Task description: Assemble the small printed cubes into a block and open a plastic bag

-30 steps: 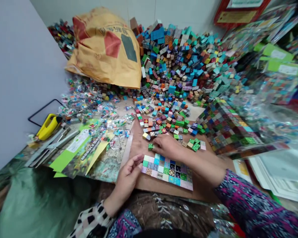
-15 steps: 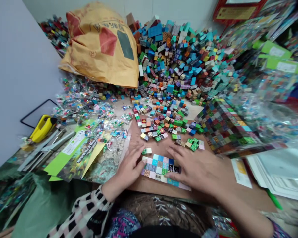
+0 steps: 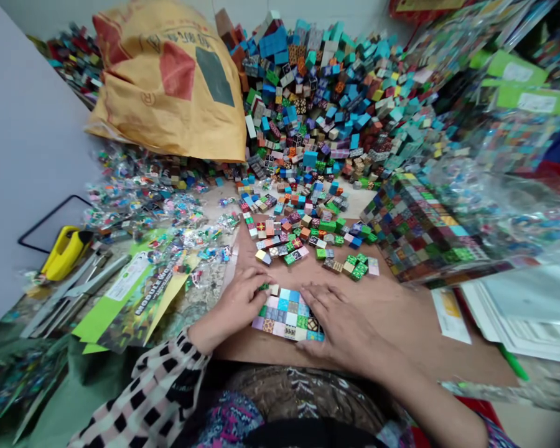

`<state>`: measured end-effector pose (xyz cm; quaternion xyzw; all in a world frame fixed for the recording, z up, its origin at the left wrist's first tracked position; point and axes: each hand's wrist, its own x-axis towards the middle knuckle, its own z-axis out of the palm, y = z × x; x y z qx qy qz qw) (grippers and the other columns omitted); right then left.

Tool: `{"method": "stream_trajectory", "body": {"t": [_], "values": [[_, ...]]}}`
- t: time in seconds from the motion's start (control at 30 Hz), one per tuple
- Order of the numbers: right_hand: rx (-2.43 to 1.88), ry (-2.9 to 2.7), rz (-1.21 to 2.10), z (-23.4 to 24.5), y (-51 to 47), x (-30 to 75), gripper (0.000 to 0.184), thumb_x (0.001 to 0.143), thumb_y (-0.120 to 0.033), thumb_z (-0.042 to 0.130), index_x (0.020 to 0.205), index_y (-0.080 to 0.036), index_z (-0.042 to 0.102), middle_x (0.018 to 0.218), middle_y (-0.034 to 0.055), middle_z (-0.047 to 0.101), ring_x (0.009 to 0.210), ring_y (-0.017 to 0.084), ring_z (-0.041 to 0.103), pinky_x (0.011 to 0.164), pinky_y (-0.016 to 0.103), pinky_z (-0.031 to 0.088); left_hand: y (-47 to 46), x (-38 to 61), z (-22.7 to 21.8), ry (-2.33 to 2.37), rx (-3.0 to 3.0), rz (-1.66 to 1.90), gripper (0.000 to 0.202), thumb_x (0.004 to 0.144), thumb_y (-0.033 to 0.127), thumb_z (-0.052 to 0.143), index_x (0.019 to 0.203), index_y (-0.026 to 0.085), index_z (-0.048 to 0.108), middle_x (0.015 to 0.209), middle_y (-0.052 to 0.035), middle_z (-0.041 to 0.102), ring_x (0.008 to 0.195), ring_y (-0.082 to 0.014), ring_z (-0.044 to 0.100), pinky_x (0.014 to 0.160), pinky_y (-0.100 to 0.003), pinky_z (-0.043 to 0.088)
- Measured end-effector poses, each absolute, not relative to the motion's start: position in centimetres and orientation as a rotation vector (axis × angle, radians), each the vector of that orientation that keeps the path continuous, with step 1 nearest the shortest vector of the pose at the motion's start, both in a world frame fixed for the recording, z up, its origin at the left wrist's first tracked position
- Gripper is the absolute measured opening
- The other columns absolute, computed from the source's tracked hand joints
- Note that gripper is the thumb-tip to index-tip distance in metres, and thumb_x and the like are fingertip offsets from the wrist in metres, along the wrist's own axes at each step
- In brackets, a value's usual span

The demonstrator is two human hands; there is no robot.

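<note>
A flat grid of printed cubes (image 3: 287, 314) lies on the brown board in front of me, in white, blue, pink and patterned squares. My right hand (image 3: 338, 317) rests along its right side, fingers stretched and apart, hiding that edge. At the upper left corner, my left hand (image 3: 236, 305) has its bent fingers and thumb around a small green block (image 3: 264, 287), which is partly covered. A cream cube (image 3: 274, 290) shows beside those fingertips, against the top of the grid. More loose cubes (image 3: 294, 255) lie scattered just beyond both hands.
Behind the board (image 3: 401, 323) rises a big heap of cubes (image 3: 317, 118), with a yellow sack (image 3: 168, 93) to its left. A wrapped cube block (image 3: 420, 230) leans at right. Leaflets (image 3: 116, 298), scissors (image 3: 84, 286) and a yellow-handled tool (image 3: 65, 252) lie left.
My right hand has shifted left over the grid, covering its black squares and right end. My left fingers have closed in on the small green block. The view has also shifted slightly.
</note>
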<state>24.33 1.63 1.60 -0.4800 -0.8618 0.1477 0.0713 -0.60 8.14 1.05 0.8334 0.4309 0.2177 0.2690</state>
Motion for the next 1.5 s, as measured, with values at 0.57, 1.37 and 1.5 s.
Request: {"method": "stream_trajectory", "body": {"t": [0.57, 1.37, 1.5], "values": [[-1.445, -2.453, 0.214, -0.7, -1.6, 29.1, 0.124, 0.075, -0.071, 0.069, 0.160, -0.013, 0.000, 0.162, 0.0256, 0.018, 0.150, 0.041, 0.015, 0.115, 0.061, 0.028, 6.4, -3.4, 1.8, 1.098, 2.375, 0.182, 0.109, 0.067, 0.056, 0.082, 0.156, 0.024, 0.028, 0.152, -0.0164, 0.039, 0.139, -0.0400, 0.035, 0.113, -0.059, 0.033], [-1.426, -2.570, 0.161, 0.4, -0.7, 27.2, 0.092, 0.086, -0.064, 0.061, 0.159, -0.024, 0.024, 0.164, 0.0138, 0.023, 0.148, 0.044, 0.020, 0.113, 0.068, 0.027, 5.7, -0.2, 1.3, 1.069, 2.389, 0.227, 0.080, 0.068, 0.039, 0.078, 0.139, 0.017, 0.049, 0.130, -0.0159, 0.051, 0.116, -0.0373, 0.053, 0.098, -0.054, 0.049], [-1.444, -2.649, 0.219, -0.4, -1.0, 26.8, 0.088, 0.087, -0.060, 0.061, 0.158, -0.020, 0.028, 0.163, 0.0161, 0.023, 0.147, 0.042, 0.023, 0.113, 0.063, 0.031, 5.6, -0.4, 1.7, 1.083, 2.415, 0.172, 0.083, 0.069, 0.045, 0.080, 0.140, 0.017, 0.048, 0.133, -0.0171, 0.049, 0.119, -0.0384, 0.052, 0.100, -0.054, 0.047]]}}
